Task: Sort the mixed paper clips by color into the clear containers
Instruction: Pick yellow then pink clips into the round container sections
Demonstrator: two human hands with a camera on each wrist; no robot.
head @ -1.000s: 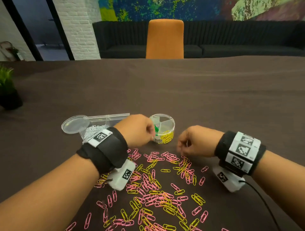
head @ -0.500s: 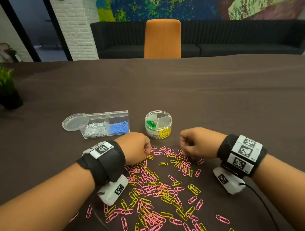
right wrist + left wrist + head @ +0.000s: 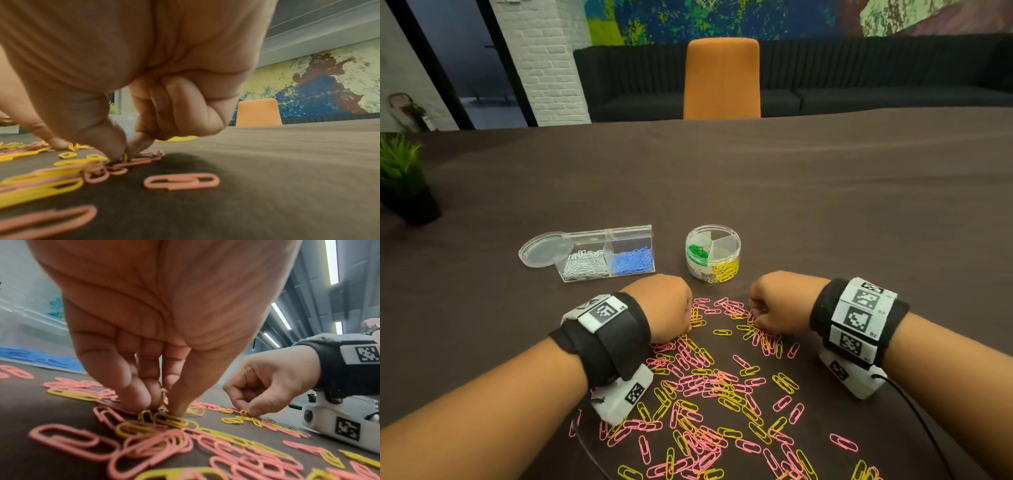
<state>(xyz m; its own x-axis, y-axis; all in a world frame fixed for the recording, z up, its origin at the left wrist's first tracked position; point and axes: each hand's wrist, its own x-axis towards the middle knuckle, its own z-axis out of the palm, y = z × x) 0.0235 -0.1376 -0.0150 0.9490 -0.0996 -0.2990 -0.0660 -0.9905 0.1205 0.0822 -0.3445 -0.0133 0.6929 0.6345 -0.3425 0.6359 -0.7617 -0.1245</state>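
- Nearest the viewer, a loose scatter of pink and yellow plastic-coated paper clips [image 3: 709,394] is spread over the dark brown tablecloth [image 3: 825,212].
- At the far edge of the scatter, the left hand [image 3: 664,305] is held knuckles-up, fingers pointed down; a yellow paper clip [image 3: 163,395] is pinched upright between thumb and fingertips [image 3: 133,395], just above the pile.
- Beside it, the right hand [image 3: 777,301] is curled the same way — a second yellow clip [image 3: 124,157] is nipped between thumb and forefinger, touching the clips beneath.
- Just beyond the hands, a round clear divided tub [image 3: 713,253] is seen: green clips in its left section, yellow in the near one, the third not readable.
- To its left, a rectangular clear two-compartment box [image 3: 606,255] is set — white clips left, blue clips right.
- A round clear lid [image 3: 544,251] is laid flat against the box's left end.
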